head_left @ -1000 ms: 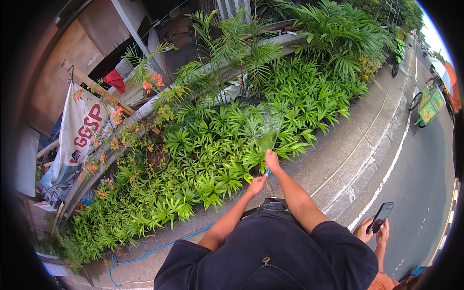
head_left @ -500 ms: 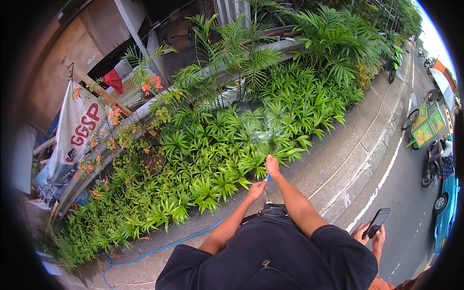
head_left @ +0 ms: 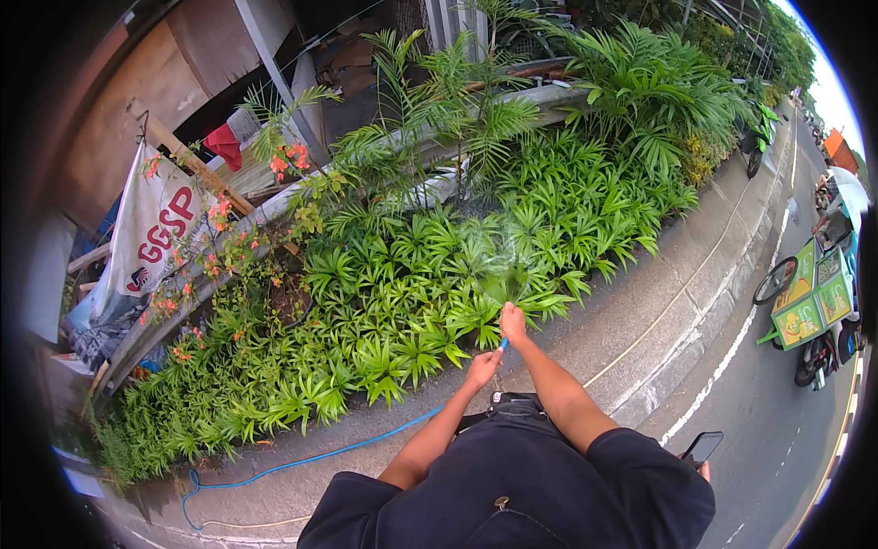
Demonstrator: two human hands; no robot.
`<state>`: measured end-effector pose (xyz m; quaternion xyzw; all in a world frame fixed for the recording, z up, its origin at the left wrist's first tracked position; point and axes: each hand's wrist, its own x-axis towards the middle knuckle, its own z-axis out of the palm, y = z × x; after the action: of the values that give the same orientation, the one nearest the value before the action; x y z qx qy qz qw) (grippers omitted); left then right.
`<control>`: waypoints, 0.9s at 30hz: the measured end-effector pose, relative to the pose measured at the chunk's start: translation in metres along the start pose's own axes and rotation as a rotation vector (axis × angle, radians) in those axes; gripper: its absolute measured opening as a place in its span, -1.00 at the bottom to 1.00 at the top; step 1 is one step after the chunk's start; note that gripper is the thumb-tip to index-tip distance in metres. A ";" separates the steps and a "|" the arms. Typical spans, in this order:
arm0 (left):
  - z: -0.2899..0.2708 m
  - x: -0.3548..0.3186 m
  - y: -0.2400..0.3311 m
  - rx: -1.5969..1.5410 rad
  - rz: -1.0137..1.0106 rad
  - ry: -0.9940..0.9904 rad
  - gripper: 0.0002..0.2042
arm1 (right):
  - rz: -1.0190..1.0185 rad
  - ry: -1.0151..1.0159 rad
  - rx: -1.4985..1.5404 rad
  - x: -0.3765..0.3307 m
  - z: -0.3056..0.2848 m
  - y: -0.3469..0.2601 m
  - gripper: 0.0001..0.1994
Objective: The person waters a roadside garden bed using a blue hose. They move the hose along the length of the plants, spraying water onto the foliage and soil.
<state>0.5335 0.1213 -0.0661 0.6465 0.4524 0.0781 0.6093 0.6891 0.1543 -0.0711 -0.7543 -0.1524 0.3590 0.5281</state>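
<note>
We hold the blue hose (head_left: 501,345) closed in both grips, left hand (head_left: 482,366), right hand (head_left: 512,322) | spray stays on green plants (head_left: 430,284) | passing green cart (head_left: 809,297) has drawn nearer.

My right hand (head_left: 512,322) closes over the end of the blue hose (head_left: 302,462), so its nozzle is hidden, and the spray (head_left: 498,256) above it is only a faint blur. My left hand (head_left: 482,368) covers the hose just behind. At lower right, my shoulder hides most of a phone (head_left: 702,446).
</note>
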 end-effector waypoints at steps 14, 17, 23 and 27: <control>0.033 0.020 0.040 0.101 0.037 -0.037 -0.44 | -0.060 0.094 0.067 0.027 -0.052 -0.003 -0.59; 0.029 0.028 0.047 0.123 0.070 -0.059 -0.43 | -0.128 0.178 0.031 0.028 -0.054 -0.016 -0.60; 0.013 0.041 0.060 0.137 0.068 -0.120 -0.44 | -0.185 0.276 -0.080 0.044 -0.047 -0.020 -0.57; -0.001 0.045 0.054 0.091 0.080 -0.139 -0.47 | -0.210 0.348 -0.113 0.040 -0.031 -0.026 -0.57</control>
<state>0.5853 0.1609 -0.0392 0.6950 0.3859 0.0366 0.6056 0.7424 0.1679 -0.0573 -0.8133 -0.1566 0.1569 0.5379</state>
